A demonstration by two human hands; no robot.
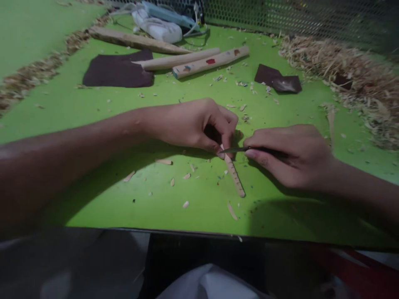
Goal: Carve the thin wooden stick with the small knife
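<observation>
My left hand [193, 123] is closed around the upper end of a thin, notched wooden stick [234, 176] that slants down onto the green table [93, 116]. My right hand [288, 153] is closed on a small dark blade [237, 149], whose tip touches the stick just below my left fingers. Both hands meet at the middle of the table. Pale wood chips [186, 176] lie scattered under and in front of my left hand.
At the back lie three longer wooden sticks [208, 62], a dark sheet of sandpaper [118, 70] and two smaller dark pieces [279, 79]. A white and blue tool [158, 27] sits at the far edge. Shavings [339, 70] pile at the right, below a mesh fence.
</observation>
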